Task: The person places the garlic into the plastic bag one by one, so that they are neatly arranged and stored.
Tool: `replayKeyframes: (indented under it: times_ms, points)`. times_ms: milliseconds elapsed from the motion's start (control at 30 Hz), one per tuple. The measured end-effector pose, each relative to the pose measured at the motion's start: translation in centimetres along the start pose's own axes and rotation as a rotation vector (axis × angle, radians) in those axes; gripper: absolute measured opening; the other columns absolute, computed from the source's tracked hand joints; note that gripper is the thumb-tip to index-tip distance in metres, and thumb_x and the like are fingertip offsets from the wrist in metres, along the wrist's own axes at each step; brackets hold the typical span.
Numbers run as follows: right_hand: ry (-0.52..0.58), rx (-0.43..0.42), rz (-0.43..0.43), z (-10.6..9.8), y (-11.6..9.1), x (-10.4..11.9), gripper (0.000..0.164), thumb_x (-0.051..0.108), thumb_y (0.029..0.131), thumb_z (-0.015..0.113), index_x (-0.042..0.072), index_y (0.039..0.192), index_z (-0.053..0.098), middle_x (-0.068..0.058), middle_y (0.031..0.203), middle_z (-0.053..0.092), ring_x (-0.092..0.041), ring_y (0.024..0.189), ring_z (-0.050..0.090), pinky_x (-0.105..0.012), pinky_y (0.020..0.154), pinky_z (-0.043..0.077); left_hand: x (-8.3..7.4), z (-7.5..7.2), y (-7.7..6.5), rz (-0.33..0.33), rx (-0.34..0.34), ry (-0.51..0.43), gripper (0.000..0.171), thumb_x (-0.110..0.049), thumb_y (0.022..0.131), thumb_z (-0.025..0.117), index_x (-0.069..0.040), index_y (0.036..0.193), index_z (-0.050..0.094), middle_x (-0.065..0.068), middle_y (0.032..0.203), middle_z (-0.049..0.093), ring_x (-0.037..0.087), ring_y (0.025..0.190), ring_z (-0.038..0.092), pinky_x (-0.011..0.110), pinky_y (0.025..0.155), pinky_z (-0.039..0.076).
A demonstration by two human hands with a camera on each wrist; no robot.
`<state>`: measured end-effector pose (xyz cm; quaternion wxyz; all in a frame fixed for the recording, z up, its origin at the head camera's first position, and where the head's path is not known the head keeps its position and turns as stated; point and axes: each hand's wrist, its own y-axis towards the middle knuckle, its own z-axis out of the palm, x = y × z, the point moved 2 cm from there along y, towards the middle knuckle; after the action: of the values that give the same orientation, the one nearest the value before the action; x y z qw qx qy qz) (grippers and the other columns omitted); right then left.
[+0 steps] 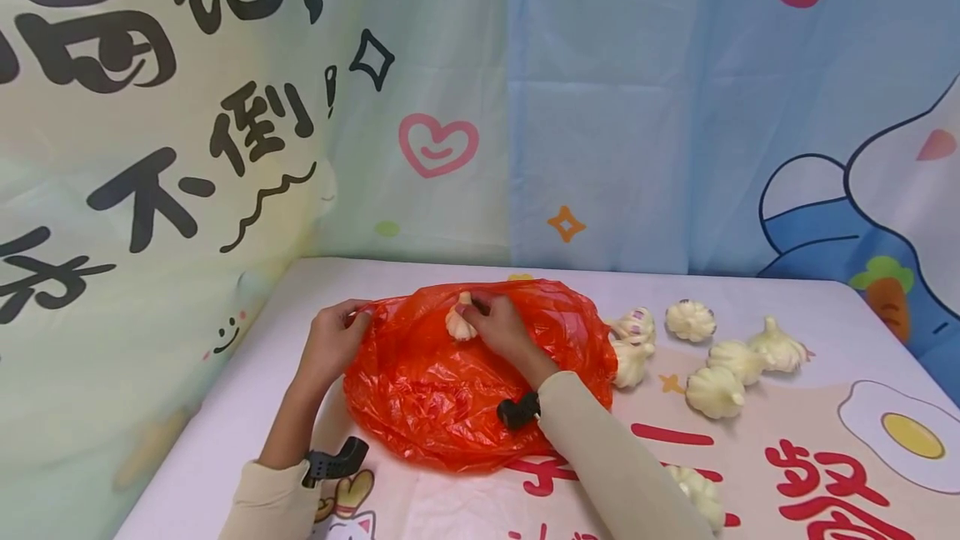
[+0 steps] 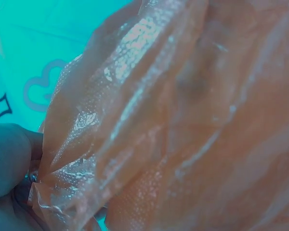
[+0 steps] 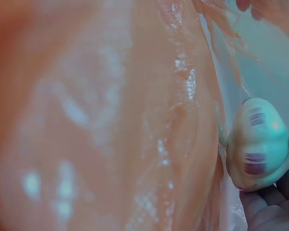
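A red plastic bag (image 1: 442, 398) lies crumpled on the table, its upper part raised. My left hand (image 1: 339, 342) pinches the bag's left edge between thumb and fingers; the left wrist view shows the thin film bunched at that grip (image 2: 62, 202). Over the far part of the bag, my right hand (image 1: 501, 327) holds a garlic bulb (image 1: 459, 322), its stem pointing up in the head view. Purple streaks mark this bulb (image 3: 257, 144) in the right wrist view, where the bag's film hangs right beside it.
Against the bag's right side sit two garlic bulbs (image 1: 630, 361). Several more, including a pale one (image 1: 715, 392), are spread further right, and another bulb (image 1: 697, 494) lies near my right sleeve. A printed cloth (image 1: 810, 432) covers the table; a patterned curtain (image 1: 600, 107) hangs behind.
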<state>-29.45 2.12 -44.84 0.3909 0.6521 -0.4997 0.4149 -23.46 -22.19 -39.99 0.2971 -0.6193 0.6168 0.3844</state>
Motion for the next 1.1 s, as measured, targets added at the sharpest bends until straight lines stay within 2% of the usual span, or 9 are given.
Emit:
replayKeyframes:
  times_ms: [233,333,500,667,900,1100]
  points:
    - [-0.005,-0.009,0.048,0.0,-0.1,-0.2,0.044,0.027,0.096,0.063,0.006,0.134,0.058,-0.007,0.118,0.064,-0.023,0.099,0.060,-0.038,0.093,0.051,-0.1,0.1,-0.1,0.024,-0.003,-0.004,0.026,-0.016,0.101,0.049,-0.003,0.113,0.069,0.015,0.102,0.069,0.023,0.077,0.066,0.031,0.069,0.058]
    - [-0.011,-0.009,0.040,0.0,-0.1,-0.4,0.044,0.027,0.095,0.064,0.006,0.134,0.059,-0.008,0.120,0.064,-0.024,0.102,0.060,-0.039,0.094,0.050,-0.2,0.1,-0.1,0.027,-0.001,-0.005,0.027,-0.016,0.101,0.049,-0.002,0.114,0.069,0.015,0.102,0.069,0.023,0.076,0.065,0.030,0.069,0.058]
    - [-0.036,-0.004,0.033,-0.3,0.0,-0.6,0.044,0.031,0.093,0.067,0.007,0.129,0.062,-0.006,0.114,0.065,-0.023,0.099,0.060,-0.038,0.092,0.051,-0.1,0.1,-0.1,0.023,0.000,-0.012,0.027,-0.016,0.101,0.049,-0.003,0.113,0.069,0.015,0.102,0.069,0.023,0.076,0.064,0.030,0.068,0.058]
    - [-0.017,0.000,0.080,-0.9,0.1,-0.2,0.039,0.028,0.090,0.071,0.010,0.124,0.065,-0.005,0.107,0.065,-0.024,0.096,0.060,-0.037,0.088,0.053,-0.1,-0.1,-0.1,0.008,0.002,-0.008,0.028,-0.018,0.102,0.048,-0.004,0.115,0.068,0.014,0.103,0.068,0.024,0.078,0.066,0.030,0.069,0.058]
    - [0.018,-0.006,0.131,-2.0,-0.1,0.5,0.041,0.023,0.089,0.071,0.014,0.129,0.063,-0.007,0.126,0.063,-0.027,0.112,0.057,-0.042,0.095,0.049,-0.3,-0.4,0.0,0.020,-0.005,-0.014,0.027,-0.019,0.101,0.049,-0.005,0.115,0.068,0.013,0.103,0.068,0.024,0.077,0.067,0.031,0.068,0.058]
    - [-0.030,0.004,0.054,-2.9,-0.3,1.3,0.037,0.023,0.088,0.074,0.011,0.122,0.067,-0.007,0.120,0.066,-0.025,0.110,0.059,-0.041,0.095,0.049,0.0,-0.4,0.1,0.011,0.000,-0.002,0.028,-0.019,0.102,0.049,-0.005,0.116,0.068,0.014,0.104,0.068,0.024,0.078,0.067,0.032,0.068,0.058]
